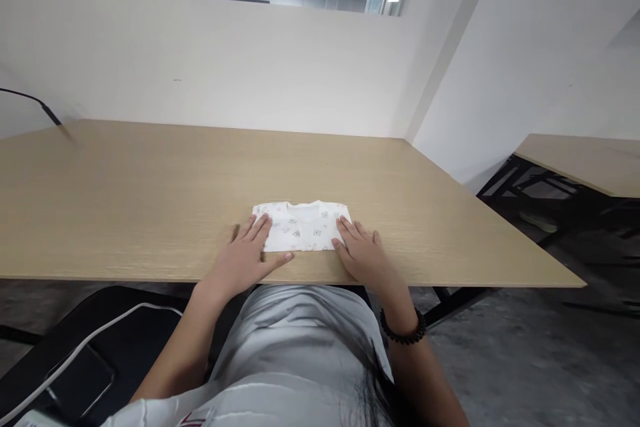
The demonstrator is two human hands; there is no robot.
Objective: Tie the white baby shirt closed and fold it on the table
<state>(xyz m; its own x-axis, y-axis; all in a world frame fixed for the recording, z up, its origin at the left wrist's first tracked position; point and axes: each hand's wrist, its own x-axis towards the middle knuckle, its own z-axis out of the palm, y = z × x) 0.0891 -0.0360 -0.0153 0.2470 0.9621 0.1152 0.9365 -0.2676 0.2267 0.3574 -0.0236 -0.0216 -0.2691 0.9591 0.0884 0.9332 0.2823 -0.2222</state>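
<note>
A white baby shirt (304, 228) with small printed figures lies folded into a flat, wide rectangle near the table's front edge, its neckline on the far side. My left hand (247, 253) rests at its left end, fingertips on the cloth and thumb stretched along the near edge. On the right end of the shirt lie the fingertips of my right hand (361, 250), spread out flat. Both hands are open and grip nothing. A dark beaded bracelet circles my right wrist.
The wooden table (210, 173) meets a white wall (240, 60) at the back. A thin black rod (47, 110) stands at the far left. Another table (590, 160) is at the right. A white cable (100, 333) runs over a black chair (125, 300) below left.
</note>
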